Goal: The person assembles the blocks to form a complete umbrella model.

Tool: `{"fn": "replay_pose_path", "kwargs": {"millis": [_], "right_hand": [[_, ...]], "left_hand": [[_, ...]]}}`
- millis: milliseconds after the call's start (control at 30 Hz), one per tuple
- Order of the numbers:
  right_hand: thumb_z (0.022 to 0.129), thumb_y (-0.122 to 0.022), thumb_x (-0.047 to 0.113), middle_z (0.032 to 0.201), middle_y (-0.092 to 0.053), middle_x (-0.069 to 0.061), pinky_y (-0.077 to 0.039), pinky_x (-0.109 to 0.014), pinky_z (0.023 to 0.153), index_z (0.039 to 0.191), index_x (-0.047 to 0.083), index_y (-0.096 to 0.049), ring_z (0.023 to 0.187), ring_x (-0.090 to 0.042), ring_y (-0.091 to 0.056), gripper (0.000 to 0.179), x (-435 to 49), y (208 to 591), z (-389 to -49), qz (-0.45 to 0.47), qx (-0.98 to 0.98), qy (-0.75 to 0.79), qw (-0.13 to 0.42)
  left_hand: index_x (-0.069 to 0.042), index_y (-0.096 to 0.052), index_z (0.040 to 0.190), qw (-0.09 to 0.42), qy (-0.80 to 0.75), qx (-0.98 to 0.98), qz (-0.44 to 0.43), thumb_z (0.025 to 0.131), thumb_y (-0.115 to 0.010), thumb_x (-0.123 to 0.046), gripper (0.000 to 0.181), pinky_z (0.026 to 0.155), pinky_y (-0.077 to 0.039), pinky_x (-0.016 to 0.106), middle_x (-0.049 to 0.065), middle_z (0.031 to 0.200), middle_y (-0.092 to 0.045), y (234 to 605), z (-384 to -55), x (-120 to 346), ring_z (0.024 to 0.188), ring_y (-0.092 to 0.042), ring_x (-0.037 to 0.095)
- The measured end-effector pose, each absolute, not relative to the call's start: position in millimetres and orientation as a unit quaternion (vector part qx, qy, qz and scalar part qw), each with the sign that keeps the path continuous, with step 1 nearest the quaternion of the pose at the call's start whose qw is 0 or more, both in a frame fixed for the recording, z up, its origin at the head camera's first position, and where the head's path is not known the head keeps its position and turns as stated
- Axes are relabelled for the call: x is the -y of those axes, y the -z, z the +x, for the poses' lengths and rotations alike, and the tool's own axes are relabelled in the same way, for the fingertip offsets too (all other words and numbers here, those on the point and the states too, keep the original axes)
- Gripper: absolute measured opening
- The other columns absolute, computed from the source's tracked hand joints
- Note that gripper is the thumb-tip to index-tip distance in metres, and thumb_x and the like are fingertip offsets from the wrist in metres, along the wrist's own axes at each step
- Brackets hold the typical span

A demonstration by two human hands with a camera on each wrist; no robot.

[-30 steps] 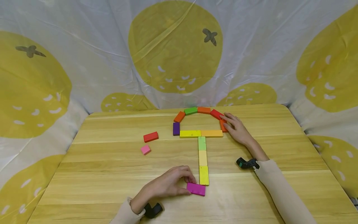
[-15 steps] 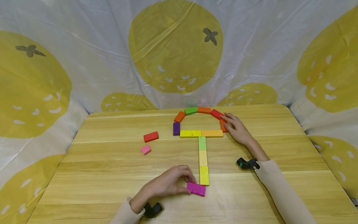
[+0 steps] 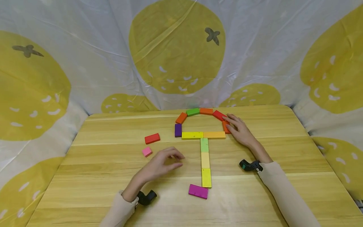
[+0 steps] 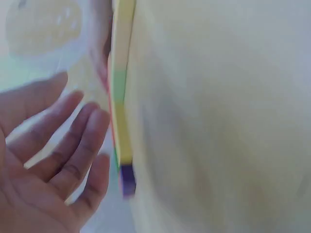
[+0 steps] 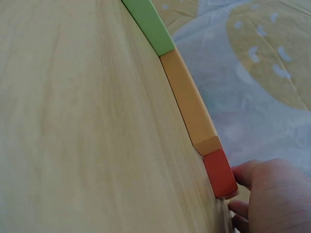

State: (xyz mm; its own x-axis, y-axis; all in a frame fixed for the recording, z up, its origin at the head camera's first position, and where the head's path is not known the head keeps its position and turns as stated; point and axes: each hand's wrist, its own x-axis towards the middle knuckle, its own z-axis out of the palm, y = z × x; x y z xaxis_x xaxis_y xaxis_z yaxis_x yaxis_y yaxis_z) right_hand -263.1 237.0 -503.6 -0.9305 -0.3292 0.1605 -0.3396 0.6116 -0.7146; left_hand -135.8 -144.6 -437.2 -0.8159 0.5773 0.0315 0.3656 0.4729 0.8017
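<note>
My left hand (image 3: 159, 164) hovers over the table left of the stem of blocks, fingers spread and nothing held. In the left wrist view its palm and separated fingers show beside the row. Below it, a magenta block (image 3: 198, 191) lies slightly tilted at the foot of the yellow block (image 3: 206, 177). My right hand (image 3: 240, 131) rests at the arch's right side, fingertips touching the red block (image 3: 219, 115) and the orange block (image 3: 225, 126). The right wrist view shows the thumb against the orange-red block's end (image 5: 220, 173), beside a light orange block (image 5: 192, 102).
A loose red block (image 3: 152, 138) and a small pink block (image 3: 147, 152) lie on the wooden table (image 3: 107, 176) at left. The arch continues through a green block (image 3: 193, 112) to a purple block (image 3: 178, 130). A patterned curtain (image 3: 99, 63) stands behind the table.
My left hand has let go of the magenta block and moved up and left, off the table. The magenta block stays in place. My right hand has not visibly moved.
</note>
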Motion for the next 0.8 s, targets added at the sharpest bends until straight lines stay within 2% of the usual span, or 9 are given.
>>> {"fn": "replay_pose_path", "kwargs": {"millis": [133,333,533,700,800], "right_hand": [[0.109,-0.051,0.015,0.164,-0.033,-0.027,-0.016,-0.071,0.123,0.153,0.004,-0.049,0.154,-0.05,-0.024,0.046,-238,504,-264,0.189,0.897,-0.4,0.009],[0.109,-0.051,0.016,0.165,-0.033,-0.025,-0.018,-0.071,0.123,0.154,0.005,-0.049,0.154,-0.05,-0.024,0.046,-237,505,-263,0.187,0.897,-0.401,0.005],[0.109,-0.051,0.015,0.165,-0.033,-0.026,-0.019,-0.07,0.123,0.154,0.005,-0.048,0.155,-0.049,-0.025,0.046,-236,503,-263,0.189,0.897,-0.4,0.007],[0.109,-0.051,0.015,0.165,-0.031,-0.027,-0.015,-0.071,0.123,0.154,0.004,-0.048,0.156,-0.049,-0.022,0.047,-236,501,-263,0.188,0.898,-0.398,0.0],[0.109,-0.051,0.015,0.166,-0.031,-0.026,-0.015,-0.071,0.123,0.154,0.004,-0.048,0.156,-0.049,-0.022,0.047,-237,502,-263,0.186,0.899,-0.397,-0.002]], "left_hand": [[-0.004,-0.073,0.116,0.063,-0.436,-0.873,0.211,0.097,-0.073,-0.013,0.021,0.099,-0.054,0.053,0.011,0.114,-0.074,430,-161,171,0.11,-0.069,0.028],[-0.002,-0.071,0.122,0.022,-0.447,-0.883,0.145,0.096,-0.073,-0.011,0.027,0.099,-0.051,0.057,0.016,0.122,-0.071,429,-187,206,0.115,-0.066,0.034],[0.001,-0.067,0.129,0.028,-0.425,-0.899,0.107,0.096,-0.074,-0.01,0.036,0.108,-0.042,0.062,0.019,0.138,-0.064,437,-198,229,0.132,-0.055,0.04],[0.002,-0.066,0.131,0.048,-0.421,-0.902,0.08,0.095,-0.074,-0.007,0.038,0.11,-0.04,0.061,0.024,0.135,-0.064,444,-201,238,0.128,-0.057,0.043],[0.002,-0.067,0.13,0.056,-0.423,-0.901,0.074,0.092,-0.076,-0.003,0.039,0.102,-0.049,0.052,0.025,0.127,-0.067,448,-202,239,0.12,-0.061,0.042]]}}
